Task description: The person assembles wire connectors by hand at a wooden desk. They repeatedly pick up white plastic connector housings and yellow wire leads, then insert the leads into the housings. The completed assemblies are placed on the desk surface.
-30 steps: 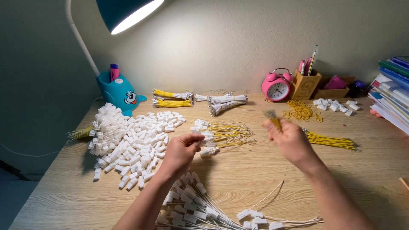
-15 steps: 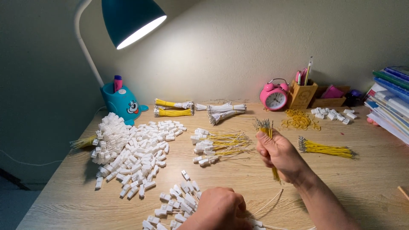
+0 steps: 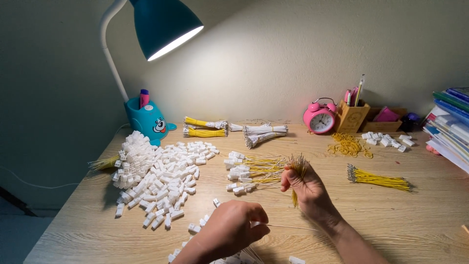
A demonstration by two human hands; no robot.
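Observation:
My right hand is closed around a bunch of thin yellow wires, held upright above the wooden desk. My left hand sits low near the front edge, fingers pinched on a white wire that runs off to the right. Beneath it lie white wires fitted with white connectors. Just left of my right hand rests a group of yellow wires with white connectors.
A big heap of white connectors fills the left side. A teal desk lamp, bundled wires, a pink alarm clock, pencil holder, rubber bands, a yellow wire bundle and stacked books ring the back and right.
My left hand pulled back from the connector heap to the front edge and pinched a white wire. My right hand came left and nearer with the yellow wires. The view tilted up.

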